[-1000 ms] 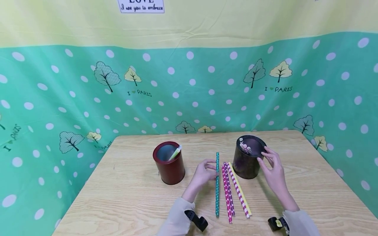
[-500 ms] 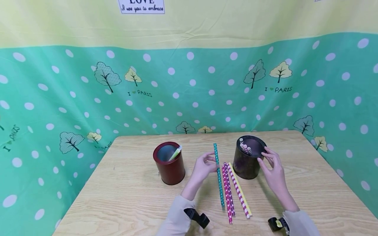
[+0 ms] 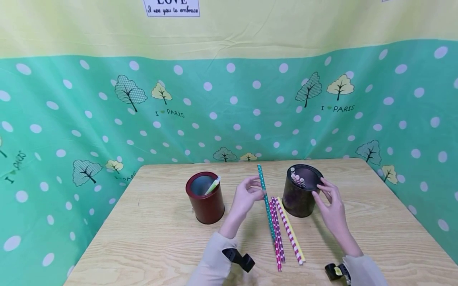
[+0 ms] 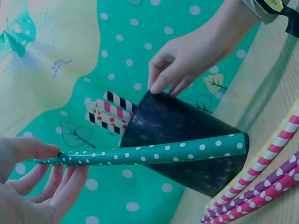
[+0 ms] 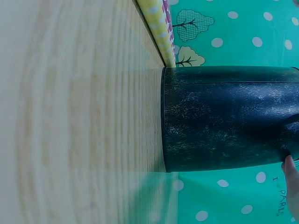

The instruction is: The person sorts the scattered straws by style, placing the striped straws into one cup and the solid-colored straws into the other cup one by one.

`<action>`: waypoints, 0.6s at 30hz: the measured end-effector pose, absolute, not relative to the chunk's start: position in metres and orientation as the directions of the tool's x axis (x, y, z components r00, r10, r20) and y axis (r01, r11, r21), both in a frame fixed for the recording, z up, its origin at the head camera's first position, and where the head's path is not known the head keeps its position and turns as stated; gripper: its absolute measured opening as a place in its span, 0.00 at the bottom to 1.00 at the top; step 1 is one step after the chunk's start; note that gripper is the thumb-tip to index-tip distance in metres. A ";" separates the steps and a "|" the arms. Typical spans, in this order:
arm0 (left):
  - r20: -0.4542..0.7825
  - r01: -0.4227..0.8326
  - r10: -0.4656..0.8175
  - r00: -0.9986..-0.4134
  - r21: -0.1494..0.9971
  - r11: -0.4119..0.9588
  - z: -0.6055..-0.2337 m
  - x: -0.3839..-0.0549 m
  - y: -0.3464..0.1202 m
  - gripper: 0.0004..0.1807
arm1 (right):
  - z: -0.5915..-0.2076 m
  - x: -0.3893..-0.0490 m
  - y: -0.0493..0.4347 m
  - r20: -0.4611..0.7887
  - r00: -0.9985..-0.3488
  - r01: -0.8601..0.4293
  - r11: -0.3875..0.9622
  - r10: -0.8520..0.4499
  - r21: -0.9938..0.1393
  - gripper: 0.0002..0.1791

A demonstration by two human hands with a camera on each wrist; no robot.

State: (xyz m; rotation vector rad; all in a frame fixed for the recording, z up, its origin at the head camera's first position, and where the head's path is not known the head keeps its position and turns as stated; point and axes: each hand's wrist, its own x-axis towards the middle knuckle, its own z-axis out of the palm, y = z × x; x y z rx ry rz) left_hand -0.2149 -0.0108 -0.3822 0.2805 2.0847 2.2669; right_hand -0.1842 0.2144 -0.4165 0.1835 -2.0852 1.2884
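In the head view my left hand (image 3: 246, 195) pinches a green paper straw with white dots (image 3: 269, 214) near its far end, thumb against fingertips. The left wrist view shows this straw (image 4: 182, 150) slanting across in front of the black can (image 4: 173, 126). My right hand (image 3: 332, 204) holds the rim of that black can (image 3: 298, 203) at its right side, with fingers over the edge and thumb on the wall. Several patterned straws (image 4: 110, 114) stand inside the can. Only a fingertip (image 5: 290, 164) of the right hand shows in the right wrist view.
Between the hands lie a pink dotted straw (image 3: 275, 242), a purple dotted straw (image 3: 279, 234), a pink-striped straw (image 3: 290, 236) and a yellow straw (image 3: 297, 238). A dark red can (image 3: 207, 204) with a light green straw (image 3: 214, 184) stands left on the wooden table (image 3: 161, 222).
The left hand has lifted the green straw up and away, and it has turned so its near end swings right, over the pink straw. The right hand stays at the black can.
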 end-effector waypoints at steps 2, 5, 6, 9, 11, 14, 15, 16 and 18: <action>0.099 0.084 0.157 -0.983 0.992 -0.098 -0.379 -0.215 -0.011 0.25 | -0.416 -0.184 0.215 0.601 -0.769 -0.439 0.501 0.219 -0.745 0.12; 0.097 0.079 0.164 -0.982 0.991 -0.108 -0.374 -0.215 -0.011 0.24 | -0.416 -0.184 0.215 0.599 -0.771 -0.437 0.502 0.218 -0.746 0.12; 0.098 0.080 0.170 -0.981 0.991 -0.109 -0.373 -0.215 -0.011 0.23 | -0.417 -0.184 0.215 0.601 -0.769 -0.440 0.501 0.217 -0.745 0.12; 0.107 0.088 0.177 -0.978 0.990 -0.112 -0.368 -0.215 -0.010 0.22 | -0.416 -0.183 0.215 0.606 -0.766 -0.448 0.499 0.213 -0.742 0.12; 0.113 0.093 0.179 -0.977 0.989 -0.119 -0.365 -0.216 -0.009 0.22 | -0.416 -0.183 0.215 0.608 -0.765 -0.449 0.500 0.212 -0.740 0.12; 0.135 0.111 0.177 -0.975 0.984 -0.137 -0.360 -0.216 -0.007 0.20 | -0.415 -0.183 0.214 0.604 -0.767 -0.442 0.506 0.215 -0.741 0.12; 0.145 0.121 0.175 -0.974 0.982 -0.143 -0.359 -0.217 -0.007 0.19 | -0.415 -0.183 0.214 0.604 -0.767 -0.441 0.507 0.216 -0.741 0.12; 0.157 0.132 0.174 -0.972 0.981 -0.143 -0.357 -0.217 -0.006 0.19 | -0.415 -0.183 0.214 0.604 -0.767 -0.439 0.508 0.217 -0.741 0.12; 0.178 0.154 0.171 -0.969 0.977 -0.145 -0.354 -0.216 -0.006 0.18 | -0.415 -0.183 0.214 0.604 -0.767 -0.438 0.511 0.217 -0.740 0.12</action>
